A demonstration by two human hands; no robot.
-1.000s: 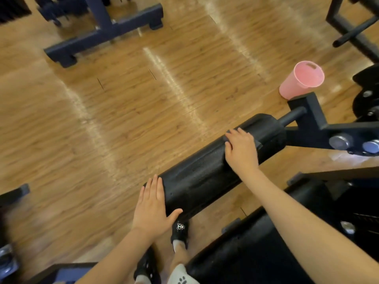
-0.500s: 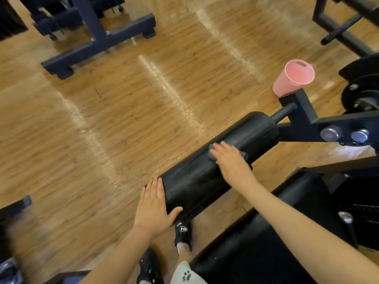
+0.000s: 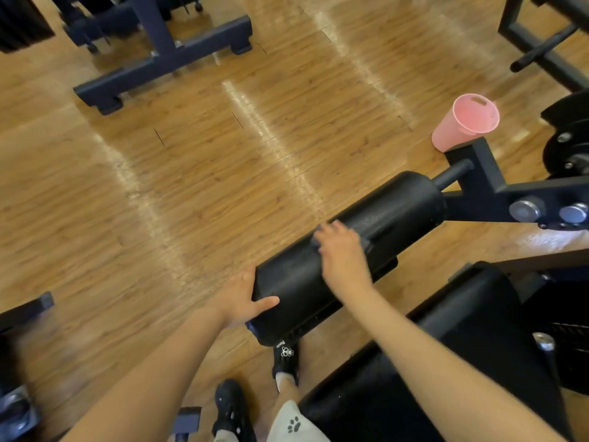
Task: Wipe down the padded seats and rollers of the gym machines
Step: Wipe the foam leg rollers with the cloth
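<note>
A black padded roller juts left from the dark machine arm. My left hand grips the roller's free end, with the thumb on its near side and the fingers hidden behind the far edge. Blurred by movement, my right hand presses flat on a dark cloth on top of the roller's middle. Only the cloth's edges show beside the hand. The machine's black padded seat lies at the lower right, partly under my right forearm.
A pink cup stands on the wooden floor beyond the machine arm. Black weight plates sit at the right edge. Another machine's dark base frame crosses the floor at the top left. My feet in black shoes stand under the roller.
My right hand has slid with the cloth along the roller toward its free end. My left hand's fingers, flat on the end before, now reach round the far edge.
</note>
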